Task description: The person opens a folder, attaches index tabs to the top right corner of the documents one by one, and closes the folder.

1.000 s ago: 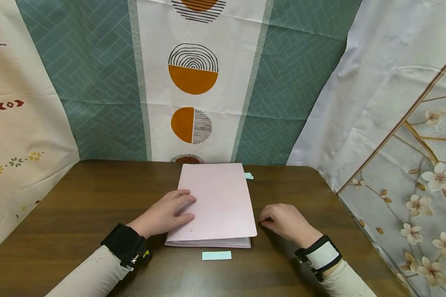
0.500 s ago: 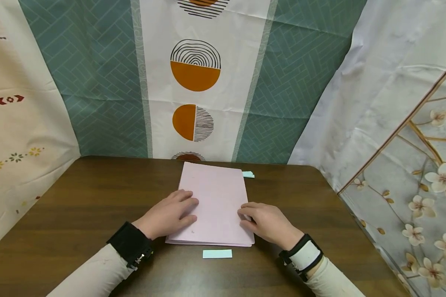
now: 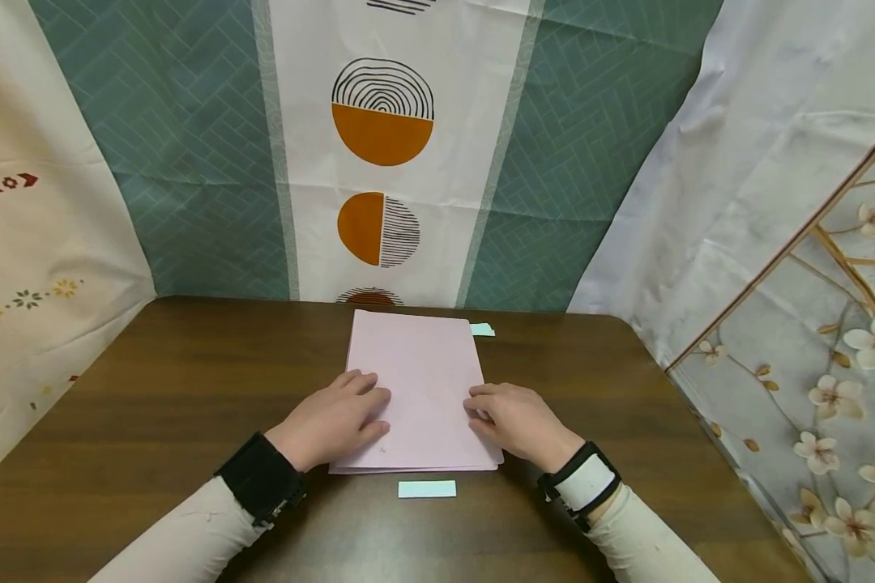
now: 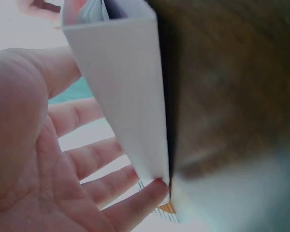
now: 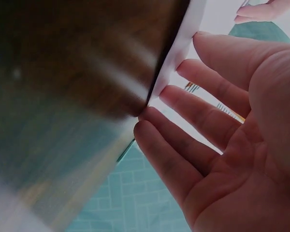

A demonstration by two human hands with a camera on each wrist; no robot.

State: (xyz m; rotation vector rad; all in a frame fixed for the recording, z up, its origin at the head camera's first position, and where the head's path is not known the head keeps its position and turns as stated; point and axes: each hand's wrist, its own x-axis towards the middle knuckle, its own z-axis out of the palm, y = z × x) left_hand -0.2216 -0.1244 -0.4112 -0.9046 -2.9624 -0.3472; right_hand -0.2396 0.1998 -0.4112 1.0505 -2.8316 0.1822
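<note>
A pale pink paper folder [image 3: 417, 352] lies closed on the brown table. My left hand [image 3: 335, 421] rests on its left side, fingers spread over the cover. In the left wrist view the folder's spine [image 4: 123, 92] stands beside those fingers, and white sheets [image 4: 93, 11] show inside the end. My right hand [image 3: 521, 425] touches the right edge of the cover with its fingertips. The right wrist view shows the fingers [image 5: 203, 113] fairly straight along the folder's edge [image 5: 176, 53]. Neither hand grips anything.
One light green paper strip [image 3: 426, 489] lies just in front of the folder. More light green paper [image 3: 483, 329] pokes out by its far right corner. A patterned curtain [image 3: 189, 162] hangs behind the table [image 3: 226, 356], with white cloth [image 3: 773, 202] to the right.
The folder's cover, slightly raised at the near side before, now lies flatter. My right hand has moved left from the table onto the folder's right edge. The left hand stays on the cover.
</note>
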